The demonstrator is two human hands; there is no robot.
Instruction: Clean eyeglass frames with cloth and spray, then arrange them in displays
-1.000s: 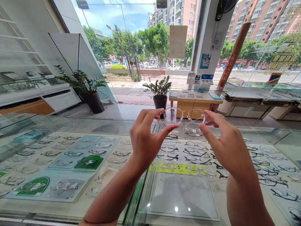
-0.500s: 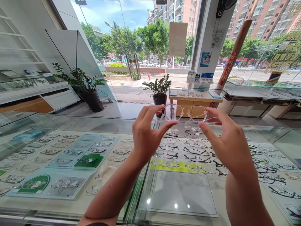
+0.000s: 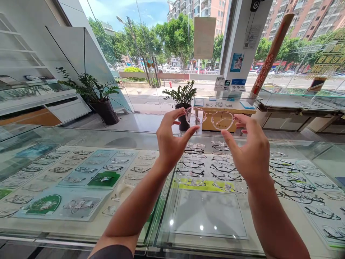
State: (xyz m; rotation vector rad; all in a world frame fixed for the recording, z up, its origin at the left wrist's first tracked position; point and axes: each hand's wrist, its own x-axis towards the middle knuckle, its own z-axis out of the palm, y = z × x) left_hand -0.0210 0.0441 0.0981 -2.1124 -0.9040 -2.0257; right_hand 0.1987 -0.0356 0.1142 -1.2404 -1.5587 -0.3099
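Observation:
Raised above the glass display counter (image 3: 210,216) is a pair of eyeglasses (image 3: 209,114) with round lenses and a thin pinkish frame. My left hand (image 3: 172,135) grips its left outer edge with the fingertips, the thumb stretched out below the lens. At the opposite edge, my right hand (image 3: 246,144) pinches the frame near the hinge, its thumb under the right lens. One temple arm shows through the lenses, folded or pointing away; I cannot tell which. Rows of other eyeglasses (image 3: 225,167) lie under and beyond my hands in the counter.
A blue display panel (image 3: 104,158) with glasses lies to the left, near a green card (image 3: 105,179). Beyond the counter stand potted plants (image 3: 104,111), a wooden display cabinet (image 3: 215,120) and a tall window onto a street. More glasses (image 3: 302,196) fill the right side.
Both hands have lifted the eyeglasses slightly higher in view, and the right hand has shifted a little left. The frame now tilts a bit down to the right.

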